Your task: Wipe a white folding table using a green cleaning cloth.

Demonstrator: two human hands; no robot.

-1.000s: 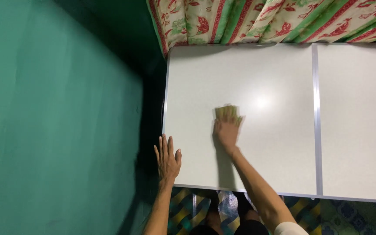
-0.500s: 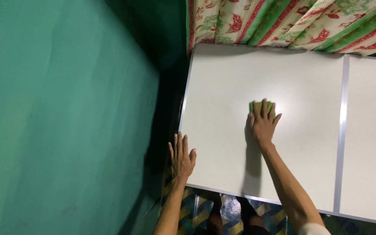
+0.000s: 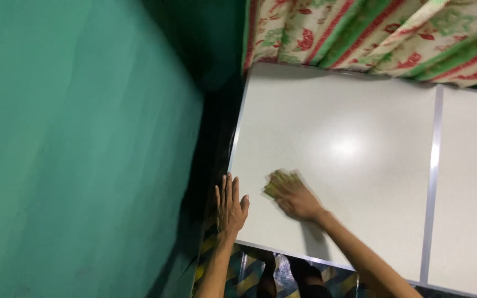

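**A:** Since half a second back, our right hand (image 3: 296, 200) dragged the yellow-green sponge (image 3: 276, 182) toward the near-left corner of the white worktop (image 3: 360, 110), pressed flat on it.

**B:** Yep, wiping's reached that edge. Our left hand (image 3: 231, 207) rests open, fingers spread, at the corner.

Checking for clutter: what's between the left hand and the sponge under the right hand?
Only bare white tabletop, per the head view. Left hand rests flat at the table's corner; right hand covers the yellow-green sponge.
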